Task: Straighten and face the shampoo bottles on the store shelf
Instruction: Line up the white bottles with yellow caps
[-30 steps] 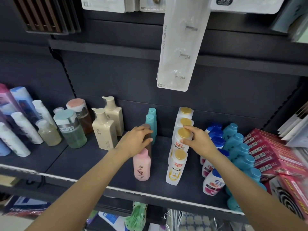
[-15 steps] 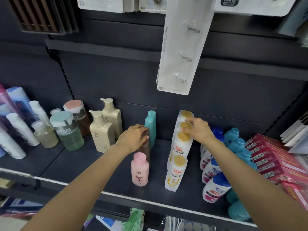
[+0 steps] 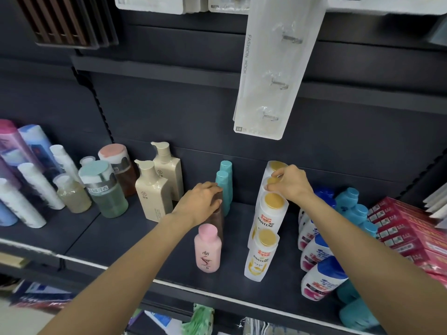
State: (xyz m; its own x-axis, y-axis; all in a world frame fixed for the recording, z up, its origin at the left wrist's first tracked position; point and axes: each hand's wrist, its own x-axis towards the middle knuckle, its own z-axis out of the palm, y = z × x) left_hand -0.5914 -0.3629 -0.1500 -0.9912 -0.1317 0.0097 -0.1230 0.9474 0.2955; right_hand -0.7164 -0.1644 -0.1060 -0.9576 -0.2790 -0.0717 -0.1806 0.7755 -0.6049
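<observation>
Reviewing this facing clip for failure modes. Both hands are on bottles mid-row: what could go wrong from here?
1. The right hand pinches the cap of a white gold-capped Pantene bottle in a tight row of four; nudging it may topple its neighbours.
2. The left hand grips the brown bottle just behind the pink bottle; pulling it forward could push the pink one toward the shelf edge.

White Pantene shampoo bottles w/ gold caps (image 3: pixel 268 213) stand upright in a single-file row of four running front to back on the dark shelf, front one (image 3: pixel 260 256) label-forward near the edge, 3rd one back partly hidden. To their left, a small pink plastic bottle (image 3: pixel 207 249) stands upright at the front, a brown bottle (image 3: pixel 217 217) right behind it, then two teal bottles (image 3: pixel 223 187) at the back. Labels on the rear bottles can't be read.
</observation>
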